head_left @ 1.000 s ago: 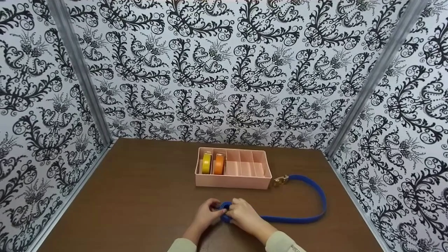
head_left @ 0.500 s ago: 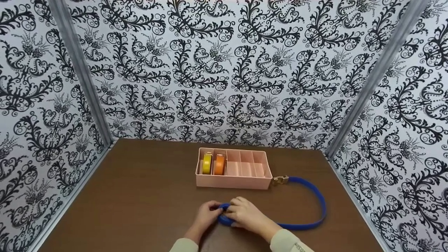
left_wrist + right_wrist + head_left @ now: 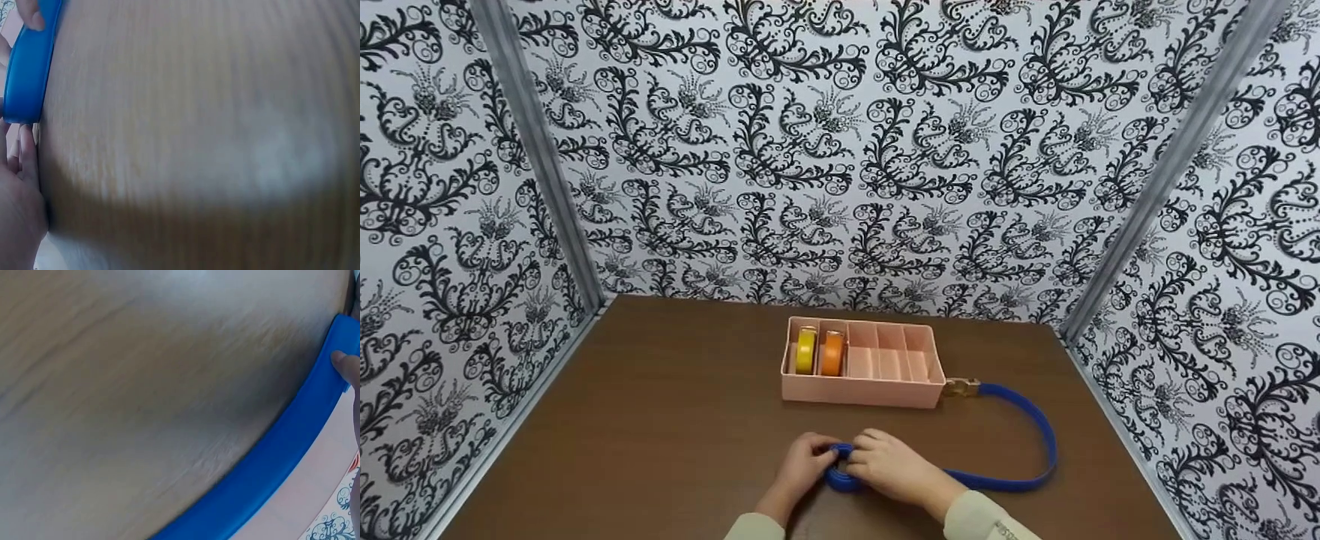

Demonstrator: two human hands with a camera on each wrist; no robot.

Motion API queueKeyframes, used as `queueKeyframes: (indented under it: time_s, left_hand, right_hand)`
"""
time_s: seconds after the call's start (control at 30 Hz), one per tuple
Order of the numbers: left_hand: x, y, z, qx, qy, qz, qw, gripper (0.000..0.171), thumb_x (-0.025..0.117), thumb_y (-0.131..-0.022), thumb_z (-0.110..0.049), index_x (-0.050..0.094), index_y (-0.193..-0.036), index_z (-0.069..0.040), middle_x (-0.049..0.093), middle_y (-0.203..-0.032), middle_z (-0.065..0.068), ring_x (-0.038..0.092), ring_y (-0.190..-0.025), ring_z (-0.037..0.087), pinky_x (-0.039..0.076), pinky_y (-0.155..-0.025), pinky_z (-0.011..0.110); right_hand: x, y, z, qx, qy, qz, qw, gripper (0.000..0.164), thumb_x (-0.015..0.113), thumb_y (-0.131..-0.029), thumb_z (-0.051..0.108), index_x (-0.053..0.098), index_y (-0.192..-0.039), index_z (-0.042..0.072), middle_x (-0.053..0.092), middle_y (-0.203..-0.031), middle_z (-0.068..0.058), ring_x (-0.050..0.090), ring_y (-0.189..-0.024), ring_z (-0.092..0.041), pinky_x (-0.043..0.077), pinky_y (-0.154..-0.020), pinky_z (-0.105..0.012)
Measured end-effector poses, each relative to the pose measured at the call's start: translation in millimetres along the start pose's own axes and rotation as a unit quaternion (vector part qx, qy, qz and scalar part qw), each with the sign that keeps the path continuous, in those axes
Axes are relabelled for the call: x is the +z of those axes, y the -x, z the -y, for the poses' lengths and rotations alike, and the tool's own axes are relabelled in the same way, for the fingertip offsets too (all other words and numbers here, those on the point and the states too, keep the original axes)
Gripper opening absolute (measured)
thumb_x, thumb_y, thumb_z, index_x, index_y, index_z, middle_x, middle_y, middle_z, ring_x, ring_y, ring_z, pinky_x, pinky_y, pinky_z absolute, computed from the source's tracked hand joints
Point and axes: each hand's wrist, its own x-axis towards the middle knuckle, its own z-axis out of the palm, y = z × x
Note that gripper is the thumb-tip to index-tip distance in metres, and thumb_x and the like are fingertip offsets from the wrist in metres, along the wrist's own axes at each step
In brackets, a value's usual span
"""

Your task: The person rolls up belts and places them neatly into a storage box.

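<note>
A blue belt (image 3: 1044, 431) lies partly rolled on the table, its coil between both hands. From the coil the loose strap curves right and back to a gold buckle (image 3: 962, 387) at the front right corner of the pink box. My left hand (image 3: 801, 472) holds the coil's left side with thumb and fingers. My right hand (image 3: 894, 466) pinches the coil from the right and covers part of it. In the left wrist view the coil (image 3: 27, 73) stands on edge. In the right wrist view the thumb (image 3: 344, 363) presses on the strap.
The pink divided box (image 3: 859, 391) stands behind the hands. A yellow rolled belt (image 3: 805, 352) and an orange rolled belt (image 3: 832, 354) sit in its left compartments. Patterned walls (image 3: 825, 165) enclose the brown table (image 3: 682, 420) at the back and sides.
The coil and right hand have shifted slightly toward the person. The strap's near stretch has come closer to the front, and the buckle has turned and now meets the box's corner.
</note>
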Motion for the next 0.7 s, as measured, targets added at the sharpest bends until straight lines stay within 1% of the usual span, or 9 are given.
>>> queueKeyframes:
  time_s: [0.03,0.07,0.13,0.27,0.33,0.4,0.5,0.6,0.7]
  left_hand:
    - [0.0,-0.3,0.5,0.009,-0.002,-0.002,1.0,0.014,0.069,-0.085,-0.007,0.075,-0.097,-0.003,0.064,-0.089,-0.001,0.057,-0.083,0.016,0.048,-0.073,0.032]
    - [-0.2,-0.9,0.7,0.01,-0.008,-0.004,0.9999,0.014,0.07,-0.085,-0.008,0.075,-0.097,-0.004,0.064,-0.089,-0.002,0.057,-0.082,0.016,0.048,-0.072,0.032]
    - [-1.5,-2.0,0.2,0.0,-0.013,-0.008,0.9999,0.015,0.072,-0.085,-0.013,0.075,-0.097,-0.004,0.063,-0.088,-0.001,0.057,-0.081,0.016,0.048,-0.071,0.033]
    - [-4.1,-4.8,-2.2,-0.061,-0.006,-0.003,0.9981,0.025,0.077,-0.083,-0.023,0.073,-0.102,-0.006,0.062,-0.094,0.002,0.056,-0.082,0.017,0.049,-0.072,0.033]
    - [-4.7,-4.9,-2.7,-0.077,0.006,-0.003,0.997,0.029,0.079,-0.082,-0.023,0.072,-0.104,-0.005,0.062,-0.096,0.004,0.055,-0.082,0.017,0.049,-0.071,0.032]
    - [-4.4,-3.6,-2.4,-0.08,0.019,-0.006,0.9966,0.031,0.079,-0.081,-0.02,0.07,-0.105,-0.003,0.062,-0.096,0.006,0.056,-0.082,0.018,0.048,-0.07,0.031]
    - [-3.8,0.3,-1.8,-0.082,0.028,-0.018,0.9961,0.03,0.079,-0.08,-0.016,0.069,-0.104,-0.001,0.063,-0.094,0.007,0.056,-0.08,0.017,0.048,-0.068,0.028]
    - [-4.2,1.4,-2.6,-0.082,0.023,-0.032,0.9959,0.029,0.08,-0.08,-0.015,0.068,-0.103,-0.001,0.063,-0.092,0.007,0.057,-0.078,0.017,0.049,-0.067,0.028]
    - [-4.0,-0.9,-2.3,-0.077,0.021,-0.044,0.9958,0.026,0.079,-0.081,-0.015,0.069,-0.1,-0.001,0.063,-0.09,0.006,0.057,-0.078,0.017,0.049,-0.067,0.028]
  right_hand:
    - [1,-1,1,0.001,0.006,-0.003,1.0,0.009,0.068,-0.088,0.02,0.074,-0.093,0.025,0.064,-0.086,0.013,0.054,-0.092,-0.013,0.041,-0.094,-0.032]
    - [2,-3,1,0.004,0.009,-0.007,1.0,0.009,0.068,-0.087,0.02,0.074,-0.092,0.025,0.064,-0.084,0.013,0.053,-0.091,-0.013,0.041,-0.093,-0.032]
    - [3,-5,1,0.011,0.013,-0.013,1.0,0.011,0.067,-0.087,0.02,0.075,-0.093,0.025,0.064,-0.083,0.013,0.052,-0.089,-0.013,0.041,-0.092,-0.032]
    - [5,-10,1,0.034,0.0,-0.019,0.999,0.011,0.07,-0.087,0.019,0.076,-0.094,0.024,0.064,-0.081,0.012,0.051,-0.088,-0.014,0.041,-0.091,-0.033]
    - [5,-12,1,0.046,0.003,-0.017,0.999,0.008,0.072,-0.086,0.02,0.076,-0.092,0.023,0.065,-0.08,0.011,0.051,-0.088,-0.015,0.041,-0.092,-0.034]
    - [6,-15,4,0.058,0.015,-0.013,0.998,0.008,0.076,-0.082,0.024,0.076,-0.09,0.022,0.066,-0.08,0.011,0.052,-0.088,-0.015,0.041,-0.092,-0.033]
    - [9,-19,9,0.075,0.029,-0.01,0.997,0.016,0.08,-0.077,0.029,0.076,-0.089,0.02,0.068,-0.079,0.009,0.053,-0.086,-0.015,0.042,-0.089,-0.032]
    - [10,-23,12,0.09,0.03,-0.018,0.995,0.021,0.082,-0.074,0.03,0.077,-0.09,0.018,0.069,-0.079,0.008,0.053,-0.083,-0.014,0.043,-0.086,-0.031]
    - [10,-24,11,0.102,0.024,-0.029,0.994,0.022,0.084,-0.072,0.029,0.077,-0.09,0.018,0.068,-0.079,0.007,0.053,-0.083,-0.014,0.044,-0.085,-0.031]
